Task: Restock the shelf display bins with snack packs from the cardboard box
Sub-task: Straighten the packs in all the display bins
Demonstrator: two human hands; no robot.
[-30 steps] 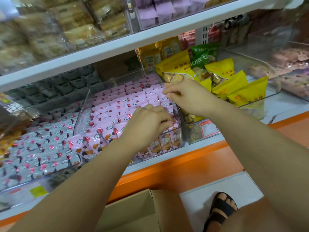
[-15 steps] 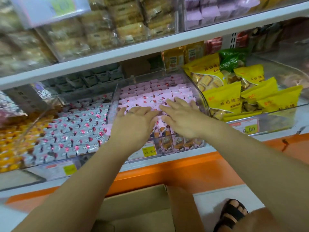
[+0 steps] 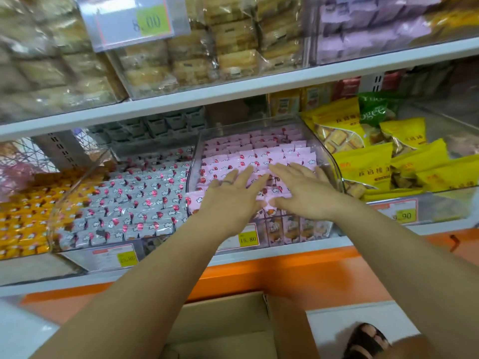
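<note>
Both grips are lying palm down on the pink snack packs (image 3: 259, 156), which are filling the clear middle bin (image 3: 336, 164) in tidy rows. The left grip (image 3: 233, 195) is spreading its fingers straight over the near left part of the rows, and a dark ring (image 3: 228, 182) is showing on one finger. The right grip (image 3: 303, 193) is resting just beside it to the right, fingers also spread and straight, reaching toward the bin's right wall. Neither grip is pinching a pack, and the packs are sitting directly under both palms. The thumbs are coming close together at the near edge; whether they are touching cannot be told.

The cardboard box (image 3: 225, 325) is sitting on the floor near the person, below the forearms and well apart from both grips. To the left a bin of grey packs (image 3: 129, 198) is standing, and to the right yellow bags (image 3: 368, 161) are leaning in another bin. A yellow price tag (image 3: 248, 238) is hanging on the middle bin's front.
</note>
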